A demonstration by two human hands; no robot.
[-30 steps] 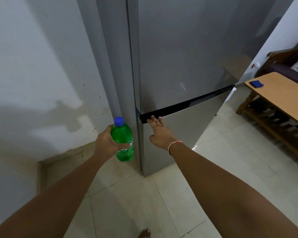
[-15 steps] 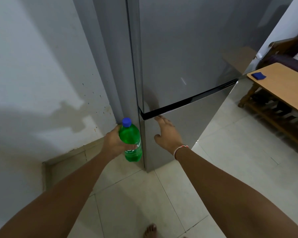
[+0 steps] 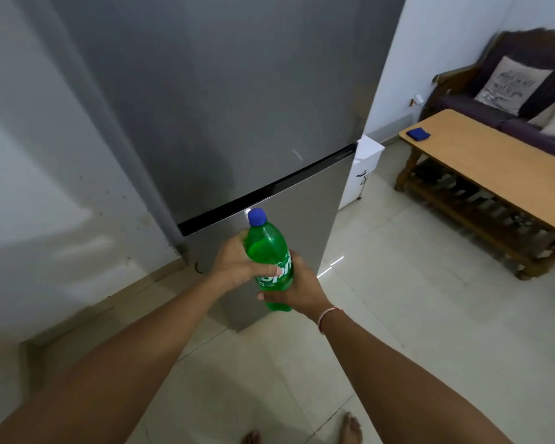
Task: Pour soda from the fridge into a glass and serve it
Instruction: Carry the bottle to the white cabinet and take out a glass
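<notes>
Green plastic soda bottle (image 3: 269,261), blue cap (image 3: 257,216) screwed on, is held upright with a slight tilt in front of the lower door of the fridge (image 3: 237,123). Both hands are clamped on it. The left hand (image 3: 234,267) wraps the upper body from the left side, thumb lying across the label. The right hand (image 3: 298,290) grips the lower body from the right and underneath, thumb across the front near the base. A thin bracelet (image 3: 329,315) sits on the right wrist.

Fridge doors, grey with a dark seam between upper and lower sections, are both closed. A white wall stands to the left of the fridge, with speckled marks low down.

Further right, well apart from the hands, stands a wooden desk (image 3: 494,165) with a slatted lower shelf; a small blue item (image 3: 417,133) lies on its near corner. Behind it is a dark sofa (image 3: 494,104) with a printed cushion (image 3: 511,86). Floor is pale tile; bare toes show at the bottom edge.
</notes>
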